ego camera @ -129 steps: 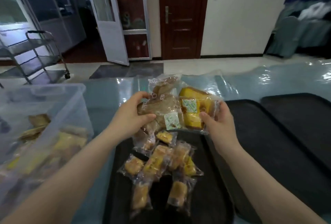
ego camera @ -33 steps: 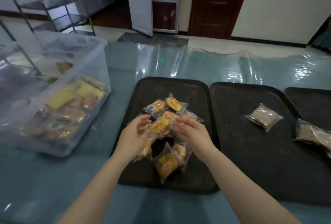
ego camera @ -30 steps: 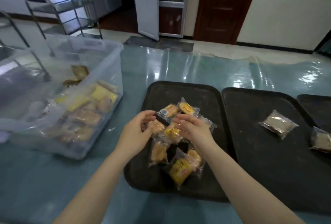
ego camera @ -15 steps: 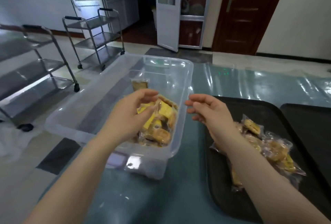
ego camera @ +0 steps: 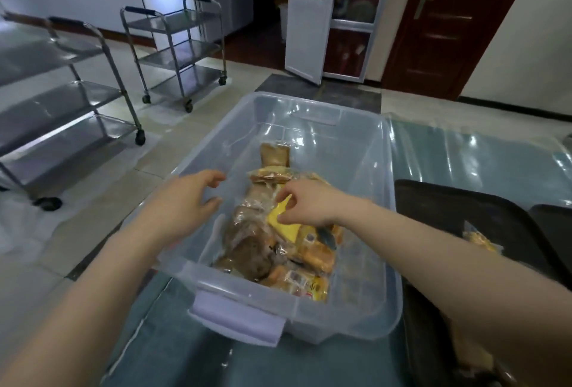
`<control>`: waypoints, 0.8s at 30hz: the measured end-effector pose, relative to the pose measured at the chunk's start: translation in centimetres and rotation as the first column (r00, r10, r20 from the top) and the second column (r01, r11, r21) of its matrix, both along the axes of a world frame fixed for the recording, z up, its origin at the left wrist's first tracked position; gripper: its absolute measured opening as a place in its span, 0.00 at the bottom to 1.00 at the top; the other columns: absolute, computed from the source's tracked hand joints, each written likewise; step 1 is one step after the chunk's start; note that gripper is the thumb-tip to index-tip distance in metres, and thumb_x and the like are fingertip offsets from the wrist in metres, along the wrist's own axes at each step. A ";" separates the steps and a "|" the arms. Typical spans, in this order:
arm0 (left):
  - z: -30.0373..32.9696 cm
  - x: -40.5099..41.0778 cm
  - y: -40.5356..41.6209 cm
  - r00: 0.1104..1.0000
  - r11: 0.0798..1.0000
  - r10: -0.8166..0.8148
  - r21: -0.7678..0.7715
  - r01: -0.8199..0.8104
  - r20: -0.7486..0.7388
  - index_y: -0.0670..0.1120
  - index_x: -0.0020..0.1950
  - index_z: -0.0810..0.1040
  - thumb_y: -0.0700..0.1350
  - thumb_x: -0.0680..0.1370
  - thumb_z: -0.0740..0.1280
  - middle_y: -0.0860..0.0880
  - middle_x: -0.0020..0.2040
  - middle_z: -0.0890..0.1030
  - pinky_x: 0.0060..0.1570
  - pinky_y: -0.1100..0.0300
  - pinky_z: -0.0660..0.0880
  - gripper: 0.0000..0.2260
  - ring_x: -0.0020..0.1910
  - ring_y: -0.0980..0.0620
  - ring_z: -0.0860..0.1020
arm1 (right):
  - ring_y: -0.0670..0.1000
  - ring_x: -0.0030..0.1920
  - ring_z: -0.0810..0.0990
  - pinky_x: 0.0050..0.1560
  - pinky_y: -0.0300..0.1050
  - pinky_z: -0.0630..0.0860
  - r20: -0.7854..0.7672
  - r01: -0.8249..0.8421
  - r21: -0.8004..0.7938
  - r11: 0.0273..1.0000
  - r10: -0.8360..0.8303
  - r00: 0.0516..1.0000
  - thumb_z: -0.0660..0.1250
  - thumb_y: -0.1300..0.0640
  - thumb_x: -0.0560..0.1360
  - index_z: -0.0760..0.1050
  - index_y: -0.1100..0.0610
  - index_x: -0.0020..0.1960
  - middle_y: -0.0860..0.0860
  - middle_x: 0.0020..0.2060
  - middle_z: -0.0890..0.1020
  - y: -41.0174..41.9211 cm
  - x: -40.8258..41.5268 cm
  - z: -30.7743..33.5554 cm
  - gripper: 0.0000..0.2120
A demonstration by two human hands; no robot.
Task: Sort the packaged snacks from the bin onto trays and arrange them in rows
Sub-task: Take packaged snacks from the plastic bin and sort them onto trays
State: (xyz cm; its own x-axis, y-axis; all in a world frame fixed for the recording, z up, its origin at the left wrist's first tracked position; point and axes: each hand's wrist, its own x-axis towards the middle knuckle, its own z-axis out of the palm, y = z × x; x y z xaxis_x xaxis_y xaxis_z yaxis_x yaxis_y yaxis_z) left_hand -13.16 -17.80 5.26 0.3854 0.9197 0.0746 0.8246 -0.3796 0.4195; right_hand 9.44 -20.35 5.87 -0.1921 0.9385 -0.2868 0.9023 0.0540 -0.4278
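While both arms reach over the table (ego camera: pixel 192 352), the clear plastic bin (ego camera: pixel 365 145) sits lengthwise away from the person, its latch end nearest them, probably so either hand can dip in easily. Just to its right lies a black tray (ego camera: pixel 439 200) with one packaged snack (ego camera: pixel 478 239) visible on it, close enough for short transfers. Inside the bin, the heap of wrapped snacks (ego camera: pixel 263 250) runs along the bin's long axis, bunched toward the near end. A yellow packet (ego camera: pixel 283 225) lies on top, its pointed corner aimed away from the person. The right hand (ego camera: pixel 312 204) has curled fingertips pinching that packet's upper edge, seemingly about to lift it. The left hand (ego camera: pixel 185 204) hovers over the bin's left rim, fingers loosely spread, holding nothing.
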 end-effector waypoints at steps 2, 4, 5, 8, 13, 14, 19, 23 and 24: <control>-0.7 0.1 0.1 0.997 0.997 -0.047 -0.058 0.044 -0.053 0.51 0.70 0.67 0.49 0.77 0.66 0.51 0.66 0.74 0.61 0.55 0.69 0.22 0.63 0.50 0.73 | 0.55 0.57 0.76 0.48 0.45 0.73 0.196 -0.101 -0.055 0.993 0.109 0.974 0.70 0.46 0.73 0.66 0.57 0.71 0.54 0.62 0.76 1.8 -1.8 -2.1 0.31; -1.4 0.3 0.1 0.980 0.988 -0.123 -0.113 0.106 -0.159 0.55 0.72 0.64 0.53 0.76 0.66 0.52 0.68 0.72 0.60 0.57 0.68 0.24 0.65 0.51 0.71 | 0.58 0.58 0.76 0.49 0.48 0.75 0.337 -0.136 -0.089 0.987 0.159 0.928 0.72 0.43 0.71 0.59 0.58 0.75 0.56 0.62 0.76 3.4 -2.9 -4.2 0.40; -1.6 0.3 0.1 0.970 0.983 -0.154 -0.129 0.131 -0.188 0.56 0.72 0.64 0.54 0.76 0.66 0.52 0.68 0.72 0.59 0.58 0.67 0.25 0.64 0.51 0.71 | 0.58 0.58 0.76 0.49 0.49 0.75 0.382 -0.135 -0.100 0.986 0.164 0.909 0.73 0.43 0.70 0.55 0.58 0.76 0.57 0.63 0.75 4.1 -3.2 -5.0 0.44; -1.7 0.4 0.7 0.948 0.968 -0.215 -0.177 0.175 -0.236 0.56 0.70 0.64 0.54 0.76 0.65 0.52 0.66 0.73 0.57 0.60 0.68 0.24 0.62 0.51 0.73 | 0.60 0.61 0.75 0.51 0.50 0.76 0.411 -0.126 -0.181 0.976 0.191 0.892 0.74 0.46 0.70 0.45 0.51 0.78 0.60 0.72 0.65 5.7 -3.2 -6.7 0.49; -1.9 2.4 4.2 0.832 0.913 -0.377 -0.317 0.258 -0.406 0.50 0.70 0.66 0.51 0.74 0.68 0.48 0.64 0.75 0.56 0.55 0.71 0.26 0.60 0.46 0.74 | 0.60 0.58 0.75 0.42 0.47 0.73 0.512 -0.237 -0.383 0.893 0.419 0.750 0.75 0.59 0.70 0.43 0.46 0.78 0.60 0.74 0.58 6.3 -2.4 -7.2 0.51; -2.0 3.3 5.1 0.820 0.907 -0.386 -0.334 0.256 -0.422 0.48 0.69 0.67 0.50 0.74 0.69 0.47 0.63 0.76 0.54 0.55 0.72 0.25 0.59 0.45 0.75 | 0.59 0.61 0.74 0.42 0.47 0.71 0.548 -0.258 -0.354 0.899 0.422 0.722 0.74 0.62 0.70 0.50 0.50 0.78 0.59 0.72 0.62 6.4 -2.3 -7.0 0.46; -4.7 7.7 7.5 0.740 0.892 -0.407 -0.406 0.198 -0.535 0.42 0.51 0.77 0.53 0.74 0.69 0.43 0.53 0.81 0.42 0.56 0.72 0.15 0.47 0.45 0.78 | 0.59 0.65 0.65 0.46 0.52 0.72 0.622 -0.336 -0.032 0.941 0.282 0.731 0.64 0.66 0.75 0.71 0.57 0.66 0.57 0.65 0.65 6.9 -1.6 -7.0 0.20; -7.5 8.3 8.2 0.662 0.834 -0.493 -0.524 0.174 -0.564 0.44 0.64 0.75 0.57 0.71 0.72 0.45 0.59 0.79 0.56 0.53 0.74 0.26 0.56 0.44 0.78 | 0.57 0.54 0.74 0.48 0.50 0.76 0.478 -0.201 -0.032 0.979 0.192 0.857 0.70 0.63 0.70 0.73 0.51 0.50 0.52 0.49 0.74 8.6 1.0 -6.7 0.12; -7.9 8.1 8.2 0.677 0.819 -0.503 -0.545 0.176 -0.537 0.43 0.66 0.73 0.57 0.71 0.71 0.44 0.61 0.78 0.58 0.51 0.74 0.28 0.57 0.44 0.77 | 0.57 0.53 0.75 0.47 0.49 0.75 0.427 -0.152 -0.011 0.988 0.142 0.893 0.68 0.63 0.71 0.73 0.50 0.50 0.52 0.48 0.76 9.0 1.8 -6.4 0.12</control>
State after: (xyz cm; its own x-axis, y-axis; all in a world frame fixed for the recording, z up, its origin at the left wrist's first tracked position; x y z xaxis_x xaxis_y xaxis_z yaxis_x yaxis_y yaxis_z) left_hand -5.01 -9.56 -2.66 0.4760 0.5804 -0.6607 0.7915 -0.6103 0.0341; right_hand 11.21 -11.35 -0.57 -0.1927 0.9160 -0.3518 0.9787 0.2052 -0.0019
